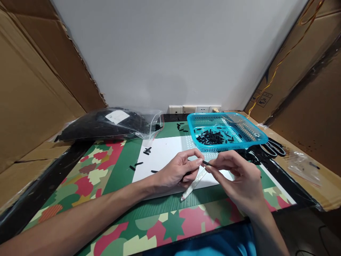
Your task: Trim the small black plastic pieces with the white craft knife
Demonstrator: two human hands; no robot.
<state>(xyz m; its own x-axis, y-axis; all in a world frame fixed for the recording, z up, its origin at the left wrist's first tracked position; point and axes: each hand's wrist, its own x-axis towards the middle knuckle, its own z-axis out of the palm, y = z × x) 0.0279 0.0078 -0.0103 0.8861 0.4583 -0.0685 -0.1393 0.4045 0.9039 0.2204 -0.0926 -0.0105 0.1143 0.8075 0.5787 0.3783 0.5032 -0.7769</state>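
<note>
Between both hands, above the white paper (165, 149), is a short thin black piece (206, 163), like a small tube or rod. The fingertips of my left hand (183, 169) pinch its left end. My right hand (237, 174) pinches the other end between thumb and forefinger. Something dark also shows under the curled fingers of my left hand; I cannot make out what. Below the hands a narrow pearly-white strip (194, 187) lies slantwise. Behind them stands a blue plastic basket (229, 146) with a heap of similar black pieces (211, 137).
A clear zip bag (106, 126) full of black material lies at the back left. Loose black pieces (147, 150) are scattered on the paper and green mat (121, 167). Right of the basket are scissors (275, 147) and a small clear bag (303, 167). Cardboard walls (39, 64) flank the table.
</note>
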